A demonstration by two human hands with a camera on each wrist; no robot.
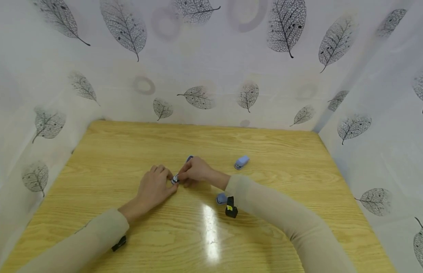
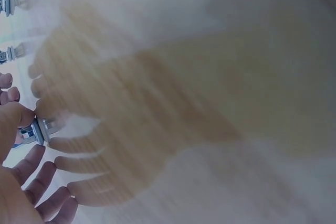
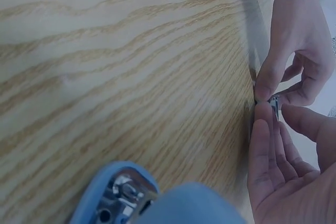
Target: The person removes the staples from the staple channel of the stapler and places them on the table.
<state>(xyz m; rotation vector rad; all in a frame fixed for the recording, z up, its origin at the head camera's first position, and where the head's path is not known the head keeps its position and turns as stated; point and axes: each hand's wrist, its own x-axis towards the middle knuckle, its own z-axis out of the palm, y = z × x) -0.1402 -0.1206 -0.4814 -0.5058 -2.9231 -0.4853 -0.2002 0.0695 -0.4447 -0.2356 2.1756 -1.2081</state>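
Note:
Toward the left of the table's middle, both hands meet at a small blue mini stapler (image 1: pixel 175 179) with bright metal parts. My left hand (image 1: pixel 154 188) pinches its near end between thumb and fingers, the other fingers resting by the tabletop. From the other side my right hand (image 1: pixel 195 170) pinches at the metal part and covers most of the stapler. A blue piece (image 1: pixel 189 158) shows beyond the right knuckles. In the right wrist view the metal strip (image 3: pixel 275 104) stands between the fingertips of both hands. The left wrist view shows the stapler (image 2: pixel 38 131) at the left fingertips.
A second blue mini stapler (image 1: pixel 221 198) lies beside the right wrist, close to the black wrist camera (image 1: pixel 231 207). Farther back to the right lies a third one (image 1: pixel 242 162). Leaf-print curtains (image 1: pixel 197 68) enclose the wooden table (image 1: pixel 146 140) at the back and sides.

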